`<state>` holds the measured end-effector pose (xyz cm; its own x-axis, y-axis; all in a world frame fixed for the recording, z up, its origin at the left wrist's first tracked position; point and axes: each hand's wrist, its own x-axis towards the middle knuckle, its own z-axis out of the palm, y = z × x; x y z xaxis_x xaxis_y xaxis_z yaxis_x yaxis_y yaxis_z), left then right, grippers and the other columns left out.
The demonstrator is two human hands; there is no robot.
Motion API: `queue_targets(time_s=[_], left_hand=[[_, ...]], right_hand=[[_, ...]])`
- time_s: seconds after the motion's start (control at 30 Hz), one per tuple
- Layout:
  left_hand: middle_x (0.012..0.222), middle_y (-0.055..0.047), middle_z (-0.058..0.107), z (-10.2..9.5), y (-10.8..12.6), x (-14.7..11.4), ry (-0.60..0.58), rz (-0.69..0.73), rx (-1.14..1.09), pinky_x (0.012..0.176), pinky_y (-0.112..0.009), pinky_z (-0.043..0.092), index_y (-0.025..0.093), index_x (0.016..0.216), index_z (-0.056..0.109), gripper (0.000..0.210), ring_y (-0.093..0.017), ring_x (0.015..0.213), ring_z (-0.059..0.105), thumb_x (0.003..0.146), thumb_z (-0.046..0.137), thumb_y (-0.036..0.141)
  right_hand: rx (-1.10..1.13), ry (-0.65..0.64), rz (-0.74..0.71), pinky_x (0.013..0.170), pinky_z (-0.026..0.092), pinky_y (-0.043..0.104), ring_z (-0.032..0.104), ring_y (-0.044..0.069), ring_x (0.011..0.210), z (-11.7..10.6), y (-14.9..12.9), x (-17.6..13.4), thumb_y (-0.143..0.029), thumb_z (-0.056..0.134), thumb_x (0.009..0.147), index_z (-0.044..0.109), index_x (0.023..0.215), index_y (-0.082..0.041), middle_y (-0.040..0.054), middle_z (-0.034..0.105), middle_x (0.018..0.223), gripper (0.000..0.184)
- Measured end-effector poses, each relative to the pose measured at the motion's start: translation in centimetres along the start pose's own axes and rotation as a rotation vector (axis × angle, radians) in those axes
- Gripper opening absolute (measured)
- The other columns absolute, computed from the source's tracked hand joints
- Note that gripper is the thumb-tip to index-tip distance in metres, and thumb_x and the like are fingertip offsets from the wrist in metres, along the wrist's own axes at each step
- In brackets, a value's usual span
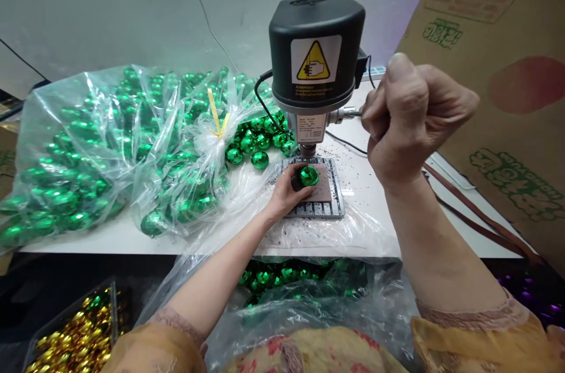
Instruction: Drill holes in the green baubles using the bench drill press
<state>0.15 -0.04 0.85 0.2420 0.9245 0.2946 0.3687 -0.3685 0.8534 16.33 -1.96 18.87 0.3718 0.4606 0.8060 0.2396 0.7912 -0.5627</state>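
My left hand [285, 192] holds a shiny green ball [308, 175] on the brown pad of the slotted metal base plate [333, 208], right under the spindle of a small black bench press [315, 49]. My right hand [408, 117] is raised at the machine's right side, fist closed around its metal lever [348, 114]. Several loose green balls [258, 146] lie just behind the plate, spilling from a clear plastic bag [110, 143] full of green balls on the white table [132, 237].
A large cardboard box [507, 85] leans at the right. A second plastic bag with green balls [291, 285] hangs below the table's front edge, over my lap. A tray of gold pieces [75, 335] sits at lower left. Black cables run behind the machine.
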Motion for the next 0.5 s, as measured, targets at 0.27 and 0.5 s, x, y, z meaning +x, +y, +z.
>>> queue_targets(time_s=[0.27, 0.5], left_hand=[[0.123, -0.01, 0.066, 0.1, -0.2, -0.1, -0.009, 0.01, -0.009, 0.103, -0.045, 0.049, 0.02, 0.126, 0.055, 0.053, -0.028, 0.116, 0.063, 0.079, 0.078, 0.031], [0.122, -0.01, 0.067, -0.1, -0.4, -0.1, -0.026, 0.014, -0.018, 0.102, -0.045, 0.05, 0.02, 0.129, 0.054, 0.055, -0.028, 0.115, 0.063, 0.081, 0.077, 0.034]], right_hand=[[-0.043, 0.032, 0.012, 0.046, 0.035, 0.03, 0.038, 0.007, 0.039, -0.7, 0.4, -1.4, -0.038, 0.057, 0.09, 0.045, 0.047, -0.022, -0.0045, 0.039, 0.043, 0.048], [0.042, 0.029, -0.074, 0.047, 0.04, 0.029, 0.038, 0.006, 0.04, -0.7, 0.9, -1.7, -0.025, 0.056, 0.088, 0.039, 0.048, -0.02, -0.0051, 0.038, 0.044, 0.043]])
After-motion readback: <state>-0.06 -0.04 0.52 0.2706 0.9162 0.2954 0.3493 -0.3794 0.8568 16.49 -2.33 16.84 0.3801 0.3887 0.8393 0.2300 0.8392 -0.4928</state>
